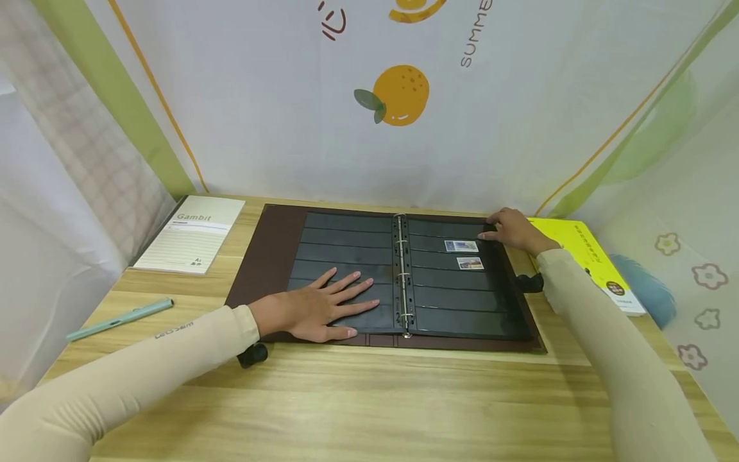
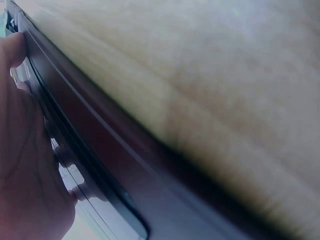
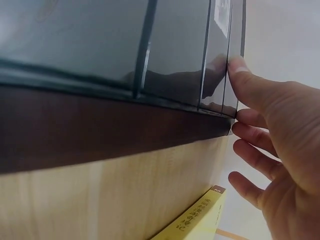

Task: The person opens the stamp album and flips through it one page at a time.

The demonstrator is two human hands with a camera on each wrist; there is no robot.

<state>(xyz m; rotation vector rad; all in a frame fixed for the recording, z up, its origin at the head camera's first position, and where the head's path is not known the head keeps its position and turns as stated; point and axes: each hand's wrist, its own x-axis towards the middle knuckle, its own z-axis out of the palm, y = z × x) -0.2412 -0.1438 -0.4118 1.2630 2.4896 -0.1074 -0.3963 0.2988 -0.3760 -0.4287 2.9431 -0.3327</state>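
Observation:
A dark brown ring binder (image 1: 265, 247) lies spread wide on the table, with black pocket pages on both sides of its metal rings (image 1: 402, 276). My left hand (image 1: 314, 311) rests flat on the left page (image 1: 340, 237), fingers spread. At the far outer corner of the right page (image 1: 462, 298), my right hand (image 1: 514, 231) pinches the page edge; the right wrist view has the thumb (image 3: 250, 85) on top and the index fingertip at the rim. Two stamps, an upper one (image 1: 461, 246) and a lower one (image 1: 470, 264), sit in the right page's pockets.
Beyond the binder's right side lies a yellow book (image 1: 589, 256), partly behind my right forearm. To the left are a white notepad (image 1: 190, 234) and a teal pen (image 1: 121, 319). A printed curtain (image 1: 288, 115) hangs along the table's back edge.

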